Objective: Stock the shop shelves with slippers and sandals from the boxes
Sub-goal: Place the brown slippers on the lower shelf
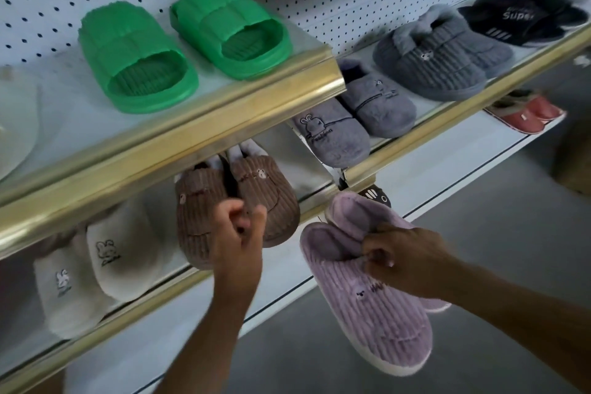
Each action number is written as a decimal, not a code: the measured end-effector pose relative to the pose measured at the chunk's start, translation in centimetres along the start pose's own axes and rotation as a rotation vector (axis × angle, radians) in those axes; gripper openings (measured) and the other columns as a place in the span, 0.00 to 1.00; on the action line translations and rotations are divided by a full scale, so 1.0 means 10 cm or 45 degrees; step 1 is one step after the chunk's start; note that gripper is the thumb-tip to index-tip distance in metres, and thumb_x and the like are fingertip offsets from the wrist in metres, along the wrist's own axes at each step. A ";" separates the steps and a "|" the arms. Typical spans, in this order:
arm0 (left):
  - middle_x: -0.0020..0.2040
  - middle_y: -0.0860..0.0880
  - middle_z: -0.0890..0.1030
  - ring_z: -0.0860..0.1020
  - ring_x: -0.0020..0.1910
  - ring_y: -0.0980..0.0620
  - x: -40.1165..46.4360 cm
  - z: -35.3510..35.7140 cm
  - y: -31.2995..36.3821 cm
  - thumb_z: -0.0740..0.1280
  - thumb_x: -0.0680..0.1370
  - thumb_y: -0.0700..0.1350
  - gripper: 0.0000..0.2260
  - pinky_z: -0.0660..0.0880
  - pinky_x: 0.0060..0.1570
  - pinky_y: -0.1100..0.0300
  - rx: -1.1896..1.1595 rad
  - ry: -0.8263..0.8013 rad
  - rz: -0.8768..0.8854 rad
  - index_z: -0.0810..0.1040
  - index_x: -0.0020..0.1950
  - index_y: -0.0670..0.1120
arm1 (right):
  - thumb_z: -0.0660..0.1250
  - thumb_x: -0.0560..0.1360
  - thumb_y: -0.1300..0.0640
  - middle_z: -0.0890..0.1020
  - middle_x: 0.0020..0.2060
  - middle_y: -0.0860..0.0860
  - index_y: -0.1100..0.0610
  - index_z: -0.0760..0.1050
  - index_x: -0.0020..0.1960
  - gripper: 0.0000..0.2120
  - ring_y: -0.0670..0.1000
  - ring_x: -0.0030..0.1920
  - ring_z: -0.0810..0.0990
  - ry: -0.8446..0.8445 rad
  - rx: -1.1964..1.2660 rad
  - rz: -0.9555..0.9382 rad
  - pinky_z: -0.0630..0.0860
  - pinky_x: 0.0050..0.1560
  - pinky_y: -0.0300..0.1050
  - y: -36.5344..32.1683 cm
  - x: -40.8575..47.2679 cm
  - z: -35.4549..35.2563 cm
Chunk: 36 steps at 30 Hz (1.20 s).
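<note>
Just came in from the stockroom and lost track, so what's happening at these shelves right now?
A person is stocking slippers. Their right hand grips a pair of purple corduroy slippers, held in the air in front of the lower shelf, not yet set down. Their left hand is at the brown corduroy slippers on that shelf, fingers curled at the toes. Cream slippers sit beside them; green slides are above.

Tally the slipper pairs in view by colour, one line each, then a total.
Green slides: 1
Grey slippers: 2
Black slippers: 1
Red slippers: 1
Brown slippers: 1
Cream slippers: 1
Lilac slippers, gripped by the right hand: 1
Total: 8 pairs
</note>
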<state>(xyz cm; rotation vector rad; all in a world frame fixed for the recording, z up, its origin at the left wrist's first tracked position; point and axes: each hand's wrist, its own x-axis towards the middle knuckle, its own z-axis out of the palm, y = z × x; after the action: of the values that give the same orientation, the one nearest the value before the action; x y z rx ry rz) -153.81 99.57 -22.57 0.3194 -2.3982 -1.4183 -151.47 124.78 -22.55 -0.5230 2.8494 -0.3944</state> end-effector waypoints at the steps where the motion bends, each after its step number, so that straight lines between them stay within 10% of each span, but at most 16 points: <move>1: 0.48 0.47 0.79 0.78 0.43 0.52 -0.22 0.07 -0.01 0.72 0.74 0.52 0.16 0.76 0.47 0.55 -0.101 -0.056 -0.175 0.72 0.56 0.46 | 0.59 0.76 0.41 0.75 0.50 0.37 0.40 0.73 0.53 0.08 0.39 0.44 0.69 -0.020 0.034 0.054 0.60 0.35 0.30 0.03 -0.05 0.00; 5: 0.59 0.45 0.80 0.80 0.51 0.49 -0.99 0.44 -0.06 0.75 0.69 0.59 0.28 0.74 0.55 0.50 -0.466 -0.501 -0.943 0.73 0.63 0.47 | 0.63 0.75 0.44 0.77 0.42 0.40 0.42 0.76 0.49 0.05 0.45 0.43 0.73 -0.073 0.326 0.260 0.71 0.44 0.40 0.17 -0.30 -0.06; 9: 0.64 0.39 0.79 0.78 0.62 0.39 -1.45 0.76 0.19 0.77 0.65 0.61 0.35 0.73 0.63 0.43 -1.303 -0.989 -1.247 0.77 0.67 0.46 | 0.65 0.66 0.39 0.73 0.28 0.42 0.42 0.73 0.34 0.08 0.46 0.34 0.71 -0.022 0.740 0.367 0.69 0.37 0.43 0.38 -0.58 -0.11; 14: 0.57 0.33 0.79 0.79 0.52 0.36 -1.73 1.22 0.48 0.72 0.64 0.50 0.32 0.76 0.53 0.42 -1.529 -0.906 -1.296 0.75 0.67 0.39 | 0.61 0.76 0.66 0.79 0.32 0.48 0.51 0.78 0.53 0.13 0.44 0.31 0.75 0.272 1.338 0.601 0.70 0.33 0.36 0.85 -0.90 -0.24; 21: 0.50 0.33 0.81 0.81 0.46 0.36 -2.02 1.84 0.92 0.77 0.51 0.48 0.39 0.79 0.46 0.45 -1.493 -0.929 -1.203 0.78 0.61 0.37 | 0.59 0.66 0.78 0.83 0.48 0.51 0.54 0.82 0.52 0.26 0.47 0.45 0.80 0.475 0.998 0.353 0.73 0.45 0.29 1.62 -1.45 -0.58; 24: 0.52 0.35 0.82 0.82 0.48 0.39 -2.07 2.13 1.25 0.71 0.62 0.52 0.32 0.78 0.48 0.47 -1.584 -0.949 -1.167 0.76 0.62 0.37 | 0.66 0.67 0.72 0.78 0.55 0.50 0.49 0.82 0.53 0.23 0.36 0.51 0.76 0.554 1.014 0.360 0.70 0.54 0.28 1.97 -1.61 -0.67; 26: 0.61 0.34 0.78 0.78 0.61 0.40 -2.11 2.35 1.57 0.52 0.76 0.50 0.26 0.72 0.61 0.46 -1.753 -1.140 -1.047 0.70 0.67 0.35 | 0.72 0.66 0.55 0.69 0.65 0.49 0.41 0.74 0.62 0.26 0.42 0.63 0.71 0.586 0.926 0.500 0.69 0.66 0.45 2.26 -1.72 -0.73; 30: 0.61 0.32 0.77 0.77 0.61 0.40 -2.16 2.80 1.86 0.44 0.77 0.47 0.27 0.73 0.62 0.47 -1.841 -1.263 -1.128 0.69 0.68 0.34 | 0.78 0.50 0.31 0.72 0.67 0.50 0.53 0.65 0.72 0.57 0.52 0.63 0.74 0.149 1.359 1.003 0.71 0.65 0.50 2.86 -1.96 -0.83; 32: 0.57 0.33 0.79 0.81 0.55 0.39 -2.16 3.00 1.97 0.52 0.76 0.48 0.26 0.77 0.56 0.46 -1.636 -1.198 -1.218 0.71 0.68 0.36 | 0.78 0.42 0.28 0.84 0.52 0.54 0.59 0.78 0.59 0.54 0.54 0.51 0.84 0.008 1.668 1.053 0.80 0.54 0.50 3.11 -2.07 -0.86; 36: 0.64 0.36 0.75 0.76 0.60 0.37 -2.04 3.49 1.92 0.69 0.63 0.45 0.34 0.70 0.63 0.42 -1.386 -1.152 -1.392 0.74 0.70 0.40 | 0.79 0.63 0.49 0.86 0.44 0.59 0.63 0.79 0.53 0.26 0.56 0.41 0.86 0.124 2.022 1.074 0.80 0.35 0.43 3.61 -2.19 -0.88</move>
<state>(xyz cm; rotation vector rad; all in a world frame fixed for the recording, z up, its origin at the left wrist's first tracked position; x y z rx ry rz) -149.29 144.07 -24.80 0.8570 -1.3305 -3.6634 -145.18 167.40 -21.44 0.9119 1.6196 -2.0155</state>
